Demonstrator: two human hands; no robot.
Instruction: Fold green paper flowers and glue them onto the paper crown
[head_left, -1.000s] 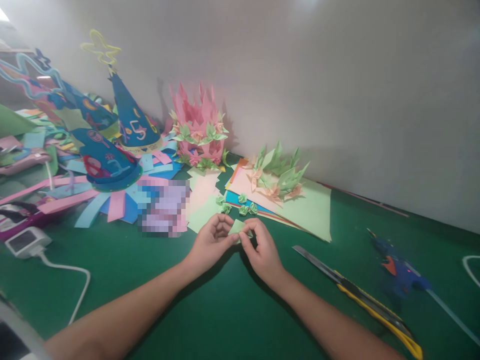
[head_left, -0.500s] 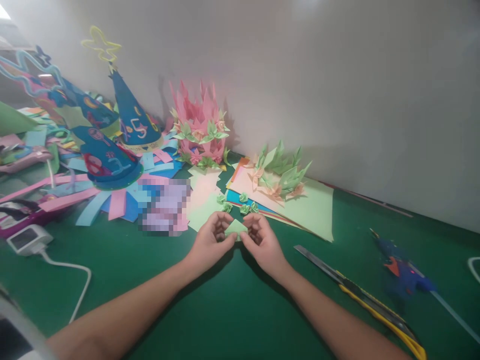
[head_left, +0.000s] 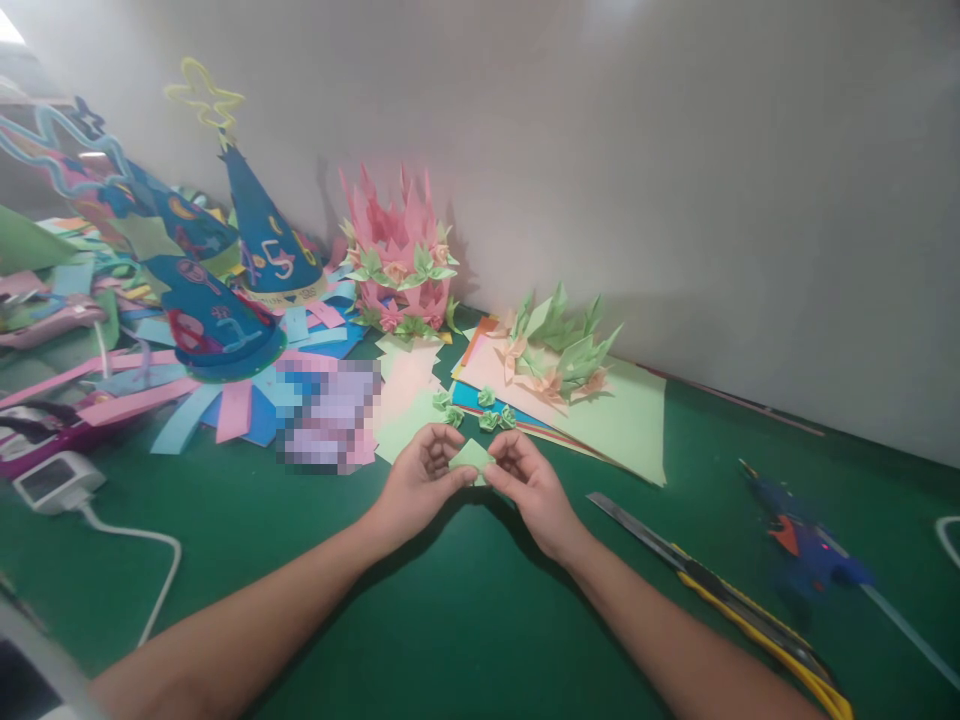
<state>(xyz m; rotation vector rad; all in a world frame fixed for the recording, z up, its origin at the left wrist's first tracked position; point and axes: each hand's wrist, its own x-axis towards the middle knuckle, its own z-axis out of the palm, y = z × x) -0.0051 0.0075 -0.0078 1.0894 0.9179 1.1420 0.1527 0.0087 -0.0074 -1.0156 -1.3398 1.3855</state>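
Note:
Between my two hands is a small piece of folded light green paper point(head_left: 472, 456), its pointed corner facing away from me. My left hand point(head_left: 424, 470) pinches its left side between thumb and fingers. On the other side, the thumb and fingers of my right hand point(head_left: 529, 480) close on the right edge. Just beyond my fingertips lie several small green paper roses point(head_left: 489, 418). Behind them a ring of green paper leaves with peach paper flowers point(head_left: 559, 350) rests on a stack of coloured paper sheets point(head_left: 637, 420).
A yellow utility knife point(head_left: 720, 590) with its blade out lies to the right, near a blue glue gun point(head_left: 814, 545). Pink paper crowns point(head_left: 397, 250) stand at the back. Blue party hats point(head_left: 274, 240) and paper strips crowd the left, with a white cable point(head_left: 142, 528) in front.
My right thumb has drawn back slightly to the right, uncovering a bit more of the green paper. Both hands keep hold of it in nearly the same place.

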